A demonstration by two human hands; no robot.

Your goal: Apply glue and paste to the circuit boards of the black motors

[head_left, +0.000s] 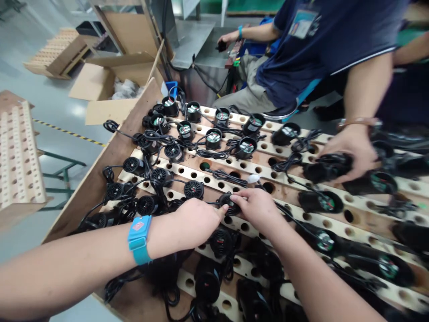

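Note:
Both my hands are at a small black round housing with a slotted cap [231, 206], set in the wooden rack [209, 179] among others like it. My right hand [257, 208] grips its right side with thumb and fingers. From the left, my left hand [197, 222] reaches in, its fingers curled and a fingertip against the cap; the hand partly hides the housing's lower left. A blue strap [138, 239] is around my left wrist. Just behind my right hand are a white rounded piece [253, 179] and a coiled black cable [224, 176].
Open black housings with green circuit boards [213, 138] stand in the far rows, cables between them. At right, a co-worker's hand [358, 154] holds a black housing. A wooden side wall [100, 165] edges the rack; beyond are an open carton [97, 85] and another rack [20, 156].

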